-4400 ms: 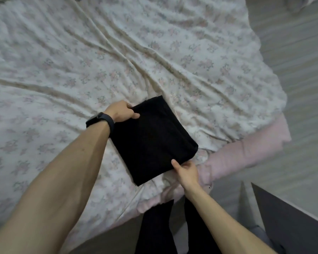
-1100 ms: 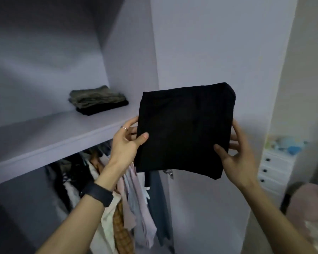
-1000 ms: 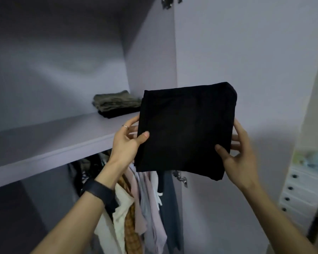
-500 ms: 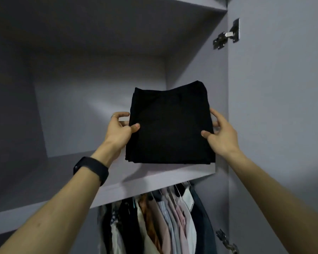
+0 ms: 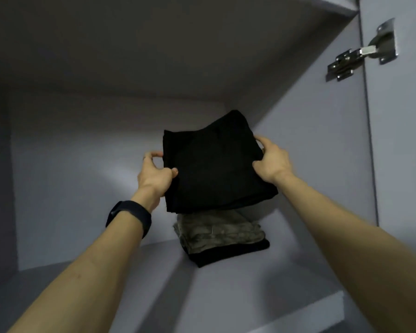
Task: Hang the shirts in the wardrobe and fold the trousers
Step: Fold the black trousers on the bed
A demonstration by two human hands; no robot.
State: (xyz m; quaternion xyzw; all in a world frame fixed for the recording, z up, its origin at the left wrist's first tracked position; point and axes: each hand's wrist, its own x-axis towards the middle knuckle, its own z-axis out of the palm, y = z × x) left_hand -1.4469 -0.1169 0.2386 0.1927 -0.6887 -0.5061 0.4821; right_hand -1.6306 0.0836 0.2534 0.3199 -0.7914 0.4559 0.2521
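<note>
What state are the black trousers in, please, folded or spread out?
Folded: the black trousers form a compact rectangle with stacked layers at the lower edge, gripped at its sides by the left hand and right hand.

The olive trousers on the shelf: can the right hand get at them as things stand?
Probably not: the right hand grips the black trousers, held just above the olive trousers with the left hand.

Shelf [image 5: 238, 296]: you face a pale lilac-grey wardrobe board, with its front edge showing at lower right.
Directly on it: a folded black garment [image 5: 226, 257] lies flat toward the back right, near the side wall [image 5: 310, 164].
On that: a folded olive garment [image 5: 219, 233] rests on top of the black one.
</note>
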